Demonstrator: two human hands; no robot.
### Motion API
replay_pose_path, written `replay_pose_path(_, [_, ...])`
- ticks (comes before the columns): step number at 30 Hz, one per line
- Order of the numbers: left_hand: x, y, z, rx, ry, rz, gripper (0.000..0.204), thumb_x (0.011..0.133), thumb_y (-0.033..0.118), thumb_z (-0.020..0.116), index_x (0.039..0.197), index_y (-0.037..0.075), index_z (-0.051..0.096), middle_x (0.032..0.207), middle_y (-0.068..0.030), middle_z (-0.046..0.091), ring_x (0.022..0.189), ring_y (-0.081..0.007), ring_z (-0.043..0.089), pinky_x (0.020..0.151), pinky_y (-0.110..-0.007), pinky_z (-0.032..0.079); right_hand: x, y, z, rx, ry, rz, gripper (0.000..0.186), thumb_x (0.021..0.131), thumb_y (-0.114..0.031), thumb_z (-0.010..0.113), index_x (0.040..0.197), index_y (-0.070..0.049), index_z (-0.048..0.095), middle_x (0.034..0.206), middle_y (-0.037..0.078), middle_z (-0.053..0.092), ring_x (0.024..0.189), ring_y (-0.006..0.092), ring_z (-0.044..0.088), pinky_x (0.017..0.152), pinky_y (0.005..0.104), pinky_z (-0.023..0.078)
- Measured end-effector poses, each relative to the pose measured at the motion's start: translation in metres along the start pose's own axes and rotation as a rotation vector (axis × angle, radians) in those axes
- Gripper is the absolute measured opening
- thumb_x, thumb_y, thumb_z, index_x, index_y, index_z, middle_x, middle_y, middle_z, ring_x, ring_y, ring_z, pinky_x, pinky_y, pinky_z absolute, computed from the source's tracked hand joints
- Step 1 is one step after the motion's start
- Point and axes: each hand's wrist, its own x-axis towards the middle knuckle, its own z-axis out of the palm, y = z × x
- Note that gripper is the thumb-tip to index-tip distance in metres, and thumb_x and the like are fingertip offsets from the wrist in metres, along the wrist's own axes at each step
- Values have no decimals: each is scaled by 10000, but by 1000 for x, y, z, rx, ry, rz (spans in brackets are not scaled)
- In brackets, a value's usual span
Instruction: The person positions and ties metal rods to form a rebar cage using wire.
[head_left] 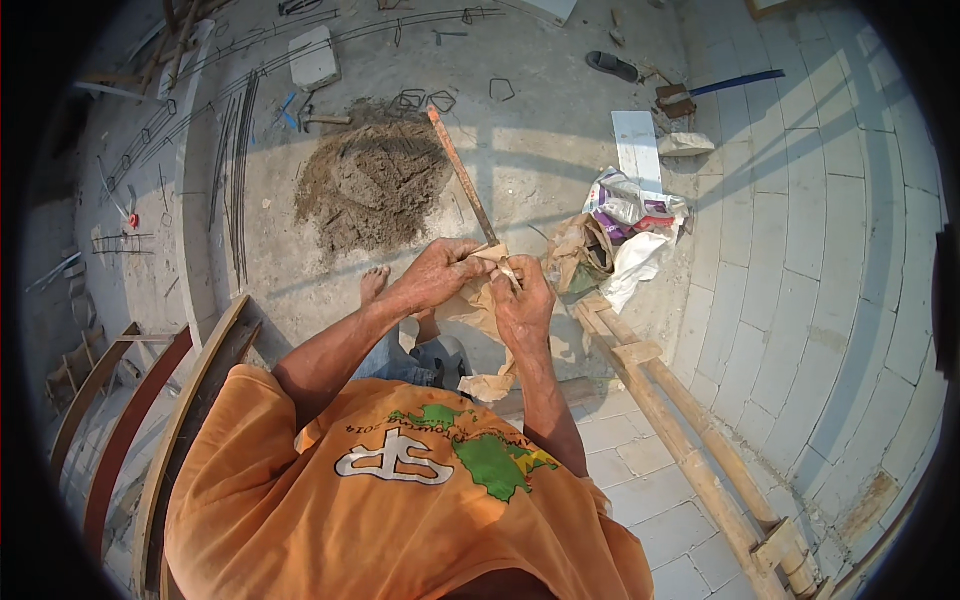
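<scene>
This is an open-air building site, lit by hard sun. A heap of sand or mortar mix (372,185) lies on the bare concrete floor (540,160) in the upper middle of the frame, with long steel reinforcing rods (240,160) and bent wire stirrups (425,100) scattered at the upper left. A wall of pale blocks (830,230) fills the right side, a rough wooden ladder (690,440) leans at lower right, and crumpled cement sacks (630,225) sit at centre right.
</scene>
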Motion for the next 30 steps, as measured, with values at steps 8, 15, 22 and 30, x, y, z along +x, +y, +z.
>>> replay_pose_path(8, [-7, 9, 3, 17, 95, 266, 258, 933, 214, 587, 1031, -16, 649, 845, -52, 638, 771, -119, 580, 690, -290, 474, 4, -24, -37, -212, -234, -97, 227, 855, -72, 589, 1053, 39, 562, 916, 217, 615, 861, 405, 614, 749, 433, 491])
replay_pose_path(15, [-8, 17, 14, -183, 320, 213, 196, 918, 164, 578, 981, -10, 641, 846, -18, 626, 772, -94, 553, 691, -285, 470, 3, -17, -9, -342, -104, -272, 155, 844, -39, 570, 992, 8, 565, 842, 189, 609, 738, 392, 625, 594, 450, 491])
replay_pose_path(22, [-31, 20, -32, -510, 338, 4, 145, 879, 105, 571, 957, -12, 607, 847, -26, 622, 744, -81, 561, 686, -260, 485, 13, -37, 43, -662, -58, -533, 439, 769, -21, 598, 1195, 48, 518, 862, 141, 579, 725, 292, 646, 572, 367, 533])
replay_pose_path(30, [-69, 9, -95, -800, 537, -15, 138, 889, 123, 626, 926, -7, 599, 837, -38, 609, 699, -106, 587, 601, -265, 491, 23, -80, 112, -909, -144, -800, 512, 790, -96, 582, 1267, 67, 489, 813, 91, 539, 677, 219, 612, 579, 301, 519])
